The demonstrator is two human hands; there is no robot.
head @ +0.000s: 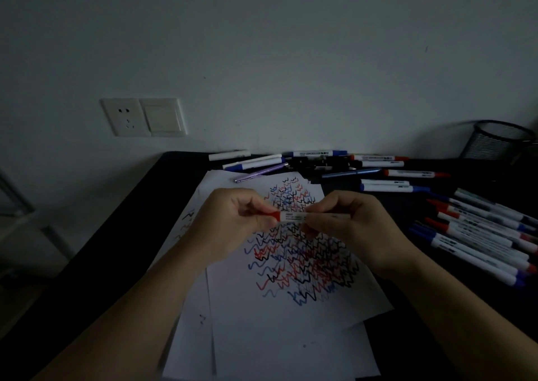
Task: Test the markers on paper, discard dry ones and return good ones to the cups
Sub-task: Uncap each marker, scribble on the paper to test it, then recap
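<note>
Scribbled flat paper point(291, 337), left hand point(233, 220) pinching red cap; right hand point(346, 223) gripping cylindrical white marker point(294, 216)

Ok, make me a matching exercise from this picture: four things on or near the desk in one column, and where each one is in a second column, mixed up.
Things:
1. red-capped marker
2. mesh cup
3. wall socket
4. purple pen

Places:
A. far right corner of the desk
B. held between both hands, above the scribbled paper
C. on the wall, left of the desk
D. lying at the far edge of the paper

Pairs: 1-B, 2-A, 3-C, 4-D
</note>
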